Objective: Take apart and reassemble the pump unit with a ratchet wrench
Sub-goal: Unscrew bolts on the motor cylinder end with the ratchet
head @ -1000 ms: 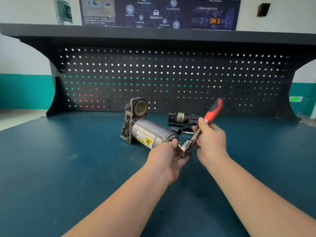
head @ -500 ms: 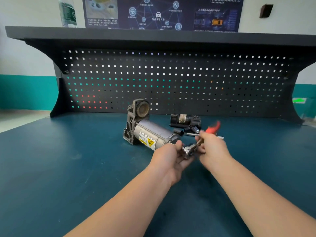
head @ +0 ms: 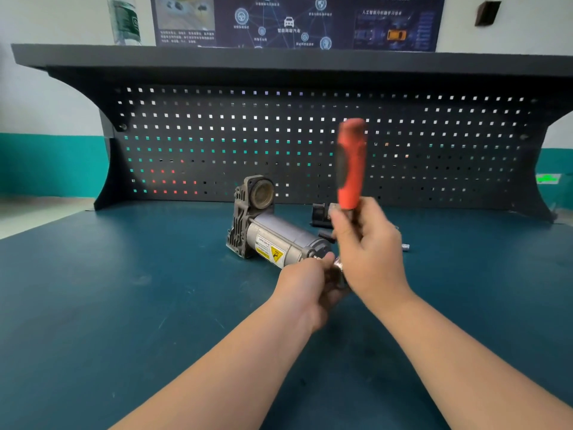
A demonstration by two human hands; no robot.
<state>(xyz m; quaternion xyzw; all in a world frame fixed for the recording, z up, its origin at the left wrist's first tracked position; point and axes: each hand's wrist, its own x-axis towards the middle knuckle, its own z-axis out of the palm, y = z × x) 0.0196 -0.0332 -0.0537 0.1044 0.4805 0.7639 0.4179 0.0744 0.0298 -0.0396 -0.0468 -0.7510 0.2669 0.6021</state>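
Workbench [head: 124, 305] mid: right hand [head: 369, 249] grips ratchet wrench [head: 351, 164], left hand [head: 305, 285] pinches its head

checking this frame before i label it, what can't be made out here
Head view only:
- Ratchet wrench head and the fastener: hidden behind the left hand and right hand.
- Wrench handle: motion-blurred.
- Black part behind the pump unit: mostly covered by the right hand.
- Bottle on the shelf: cut off by the top edge.

two bare forearms (no sleeves), left hand [head: 305, 282], right hand [head: 369, 252]
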